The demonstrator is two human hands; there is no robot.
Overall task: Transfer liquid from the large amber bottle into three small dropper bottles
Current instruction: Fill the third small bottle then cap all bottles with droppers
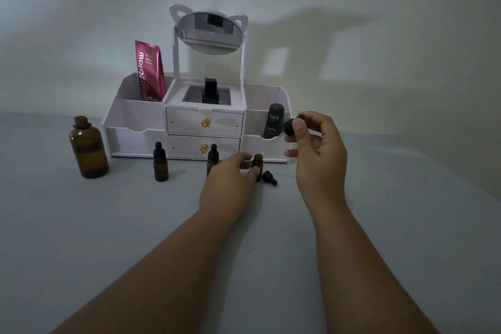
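I can read two things, both standing in the white organiser (130, 116) at the back edge of the desk. The pink sachet (150, 70) in its left compartment says "Glad2Glow", with "BRIGHT" in small print and "10x" at the bottom. The dark tube (274, 120) in its right compartment says "Kahf"; its finer print is too small for me.

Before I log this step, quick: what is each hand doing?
Left hand: closed around the open dropper bottle standing on the table.
Right hand: raised, pinching a black dropper cap.
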